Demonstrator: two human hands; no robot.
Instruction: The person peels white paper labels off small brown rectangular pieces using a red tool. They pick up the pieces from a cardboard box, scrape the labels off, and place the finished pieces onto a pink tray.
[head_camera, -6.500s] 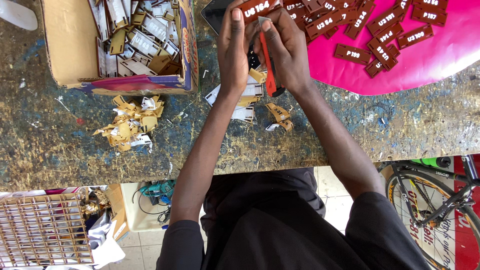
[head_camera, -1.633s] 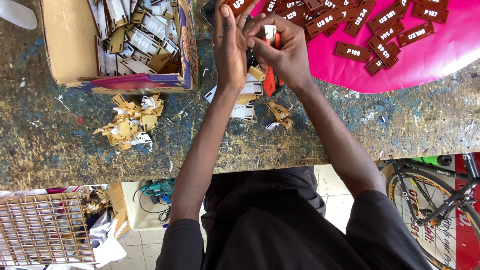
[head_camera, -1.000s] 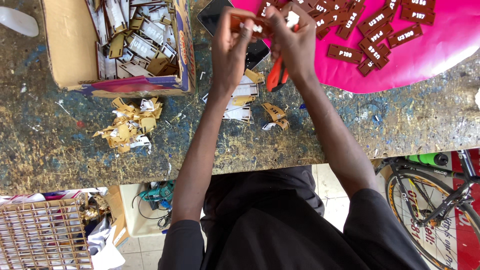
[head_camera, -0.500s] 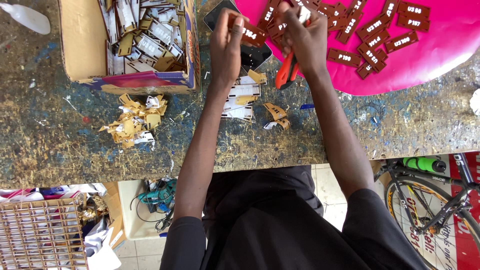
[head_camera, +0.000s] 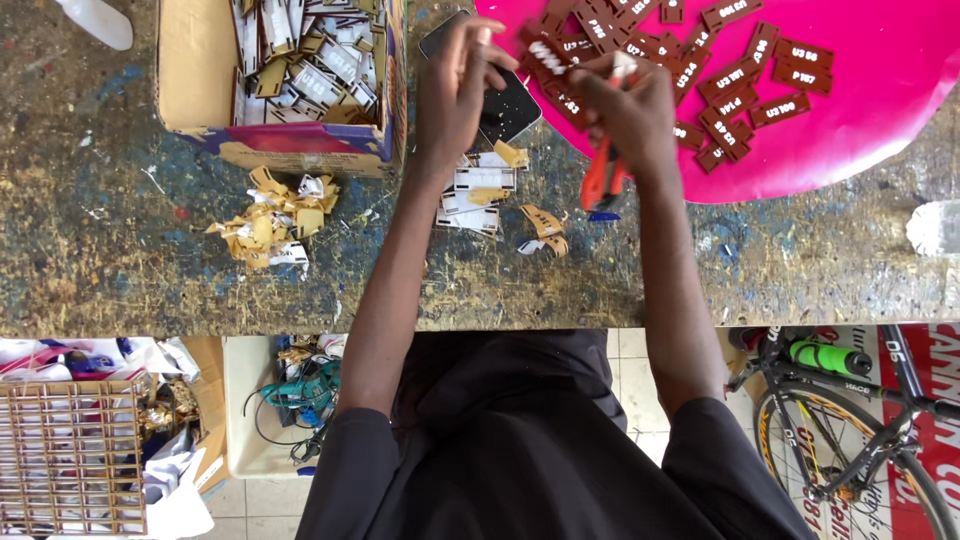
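Note:
My left hand (head_camera: 456, 92) pinches a brown lettered tag (head_camera: 543, 50) by its end, over a dark phone (head_camera: 505, 105) near the edge of the pink sheet (head_camera: 870, 110). My right hand (head_camera: 632, 115) grips an orange utility knife (head_camera: 603, 178) and pinches a small white scrap (head_camera: 623, 66) at its fingertips. Several more brown tags (head_camera: 735, 85) lie spread on the pink sheet. White-covered tags (head_camera: 470, 190) and brown peelings (head_camera: 545, 225) lie on the bench below my hands.
A cardboard box (head_camera: 190, 70) of paper-covered tags stands at the left, with a heap of peeled paper scraps (head_camera: 268, 222) before it. The bench (head_camera: 130, 270) is paint-stained. Below its edge are a wooden grid (head_camera: 65, 455) and a bicycle (head_camera: 850, 400).
The white film has come off the brown tag into my right hand. My left hand has carried the tag right, towards the pink sheet. The view has shifted a little.

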